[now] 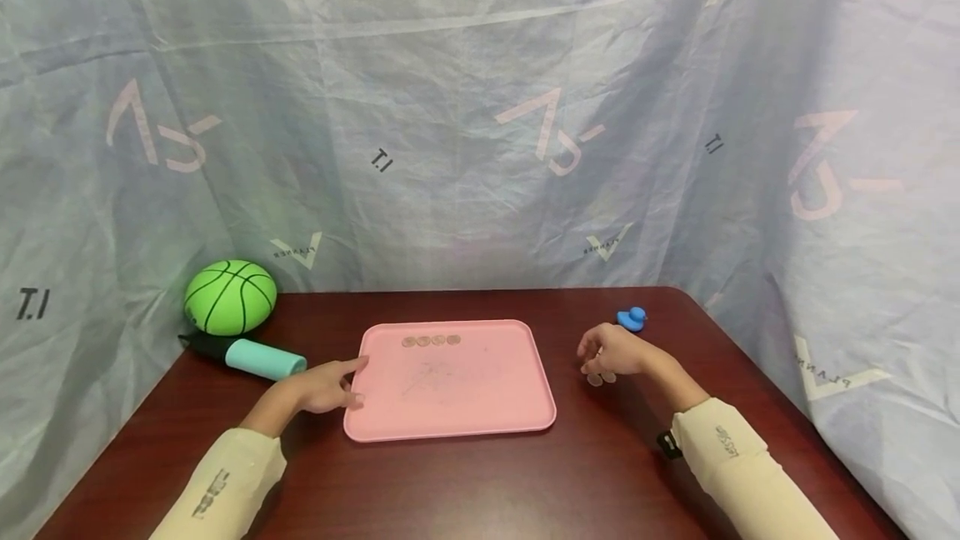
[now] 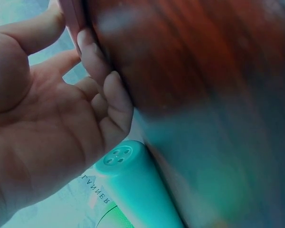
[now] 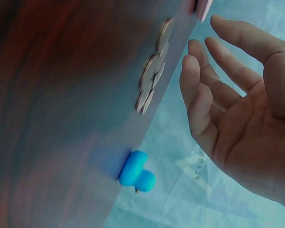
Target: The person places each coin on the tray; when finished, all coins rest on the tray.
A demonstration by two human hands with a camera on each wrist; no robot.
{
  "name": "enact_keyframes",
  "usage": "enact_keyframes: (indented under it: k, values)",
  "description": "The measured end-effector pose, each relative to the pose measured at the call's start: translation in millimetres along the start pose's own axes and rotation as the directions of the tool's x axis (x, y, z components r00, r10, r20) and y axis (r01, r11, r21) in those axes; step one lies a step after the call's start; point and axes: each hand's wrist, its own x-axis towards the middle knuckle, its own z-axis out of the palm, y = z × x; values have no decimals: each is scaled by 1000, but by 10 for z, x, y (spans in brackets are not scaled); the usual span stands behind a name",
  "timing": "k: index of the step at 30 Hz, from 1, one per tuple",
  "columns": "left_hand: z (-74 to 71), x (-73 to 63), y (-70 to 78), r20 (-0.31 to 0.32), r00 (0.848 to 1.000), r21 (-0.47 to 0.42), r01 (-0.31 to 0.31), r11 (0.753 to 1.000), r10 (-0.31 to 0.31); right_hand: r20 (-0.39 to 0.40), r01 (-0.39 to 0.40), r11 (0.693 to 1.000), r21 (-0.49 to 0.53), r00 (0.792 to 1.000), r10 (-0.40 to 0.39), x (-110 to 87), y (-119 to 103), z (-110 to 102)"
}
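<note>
My left hand (image 1: 325, 387) is at the left edge of the pink tray (image 1: 480, 415), its index finger and thumb reaching over the rim. In the left wrist view, the other fingers (image 2: 118, 102) bend beside the tray's side. Several coins (image 1: 423, 342) lie in a row near the tray's far rim. To the right of the tray, my right hand (image 1: 617, 350) hovers over more coins (image 1: 595, 379) on the table, fingers loosely bent and holding nothing. The right wrist view shows several of these coins (image 3: 149, 71) lying close together, apart from the fingertips.
A blue toy duck (image 1: 632, 319) sits just beyond my right hand. At the left lie a turquoise cylinder with a black end (image 1: 264, 358) and a green ball (image 1: 231, 297). Grey printed cloth (image 1: 450, 215) hangs behind the dark red table (image 1: 480, 490).
</note>
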Motion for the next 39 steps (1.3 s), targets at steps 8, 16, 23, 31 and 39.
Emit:
enact_keyframes:
  k: [8,16,23,31,39]
  values:
    - [1,-10,-38,3,1000,-9,-13,1000,13,41,48,998,-37,998,-46,-107,67,15]
    - [10,10,-43,-3,1000,-16,-4,1000,4,10,83,992,-96,997,-82,-145,94,51]
    - [13,8,-43,-2,1000,-13,-12,1000,12,19,71,992,-108,997,-69,-154,106,62]
    - [8,2,-22,-1,1000,-13,-11,1000,11,-4,47,985,-165,999,-48,-155,96,74]
    - [-1,-6,1,0,1000,-15,-5,1000,5,43,55,984,-167,998,-49,-124,105,52]
